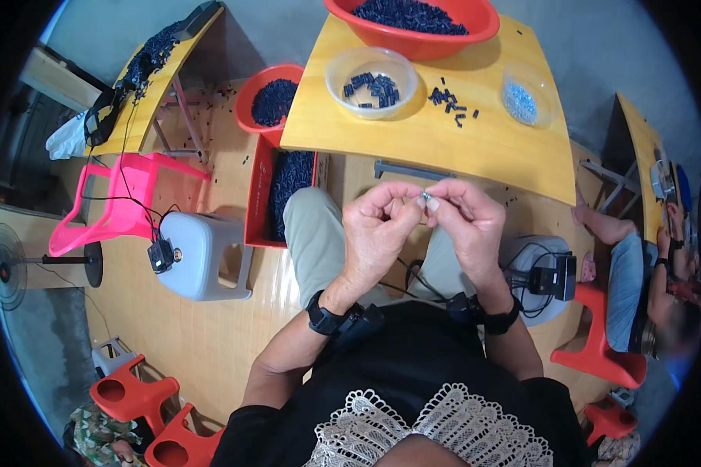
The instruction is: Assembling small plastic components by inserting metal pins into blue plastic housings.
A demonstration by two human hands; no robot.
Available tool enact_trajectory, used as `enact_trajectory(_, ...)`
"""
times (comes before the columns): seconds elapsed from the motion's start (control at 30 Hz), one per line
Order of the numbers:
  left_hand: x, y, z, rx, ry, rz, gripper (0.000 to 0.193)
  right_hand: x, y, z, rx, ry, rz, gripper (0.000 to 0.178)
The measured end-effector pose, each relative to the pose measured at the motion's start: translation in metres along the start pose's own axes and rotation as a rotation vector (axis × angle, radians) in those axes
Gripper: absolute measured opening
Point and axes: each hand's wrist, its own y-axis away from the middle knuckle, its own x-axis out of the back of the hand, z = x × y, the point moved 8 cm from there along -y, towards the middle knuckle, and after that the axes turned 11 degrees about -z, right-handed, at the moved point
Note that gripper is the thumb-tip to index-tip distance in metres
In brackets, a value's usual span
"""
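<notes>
fingertips of our left hand (pixel 376 232) and right hand (pixel 475 224) meet, pinching a tiny, perhaps metallic part (pixel 425 196) before the yellow table (pixel 506 148), in what we judge close two-handed adjusting, the next move calling for steady alignment.

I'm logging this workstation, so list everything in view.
Tables: three, yellow, front, left, right
Basins: two, red, on and beside front table
Bowl: one, clear, front table
Cup: one, clear, bluish contents, front table
Box: one, red, near knees
Small pieces: many, dark, basins, bowl, box, tables
Chair: one, pink, left
Bag: one, white, left table
Stools: at least six, grey or red, both sides
Fan: one, grey, left
Other people: at least two, right, lower left
Held piece: one, silvery, centre
Wristbands: two, black, forearms
Left hand: one, centre, pinching
Right hand: one, centre, pinching
</notes>
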Motion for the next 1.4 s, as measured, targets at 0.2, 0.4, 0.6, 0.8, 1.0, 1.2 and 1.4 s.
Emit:
enact_trajectory(0.2, 0.003, -0.002, 0.005, -0.058, -0.036, 0.031, 0.007, -0.002, -0.001, -0.004, 0.054, 0.007, 0.038, 0.011)
enact_trajectory(0.4, 0.006, 0.001, 0.018, -0.135, -0.304, 0.059, 0.004, -0.013, -0.005, -0.043, 0.267, 0.521, -0.022, 0.009)
enact_trajectory(0.6, 0.005, 0.003, 0.024, -0.249, -0.494, 0.056, 0.004, -0.016, -0.007, -0.044, 0.255, 0.585, -0.052, 0.006)
enact_trajectory(0.8, 0.002, -0.001, 0.024, -0.263, -0.527, 0.004, 0.011, -0.008, -0.012, -0.021, 0.136, 0.454, -0.088, 0.006)
enact_trajectory(1.0, 0.005, -0.003, 0.020, -0.172, -0.402, 0.004, 0.013, -0.004, -0.009, 0.005, -0.063, 0.054, -0.053, 0.005)
enact_trajectory(1.2, 0.010, -0.002, 0.007, -0.130, -0.290, 0.029, 0.012, -0.004, -0.012, 0.006, -0.067, 0.059, -0.060, 0.008)
enact_trajectory(1.4, 0.007, -0.002, 0.006, -0.129, -0.273, 0.012, 0.014, -0.002, -0.012, 0.009, -0.121, 0.067, -0.049, 0.007)
